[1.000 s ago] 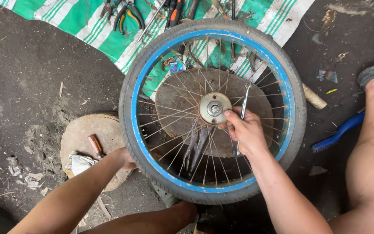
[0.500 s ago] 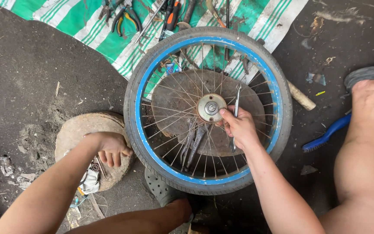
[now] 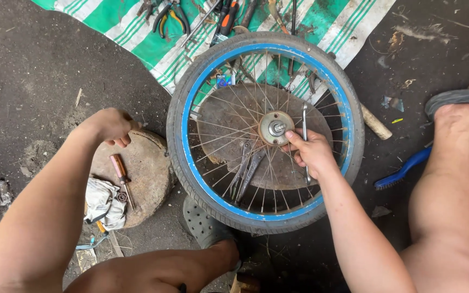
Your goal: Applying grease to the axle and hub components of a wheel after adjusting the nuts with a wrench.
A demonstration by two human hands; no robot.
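Head view, ground level. Largest item: bicycle wheel [image 3: 176, 141] with grey tyre and blue rim, lying flat on the dirt floor, its far edge overlapping a green-and-white striped tarp [image 3: 126, 24]. Under the spokes sits a round rusty metal disc [image 3: 218, 125]; two spanners [image 3: 245, 169] lie on it, seen through the spokes. Hub [image 3: 276, 128] at the wheel's centre, axle end pointing up.

My right hand [image 3: 311, 153] rests inside the wheel, just right of the hub, index finger touching the hub's edge. Its grip is closed round a slim steel wrench [image 3: 304, 120], which stands roughly lengthwise through the fist, top end showing above the fingers.

My left hand [image 3: 109, 125] hovers over a round wooden block [image 3: 150, 173] just left of the tyre; fingers curled into a loose fist. I cannot tell whether anything is inside it.

On the block: a small orange-handled screwdriver [image 3: 119, 168] and a crumpled white rag [image 3: 103, 202] at its near edge. Pliers [image 3: 166, 15] and other hand tools lie on the tarp beyond the wheel. Blue brush [image 3: 403, 168] on the floor right of the wheel, beside my right leg.
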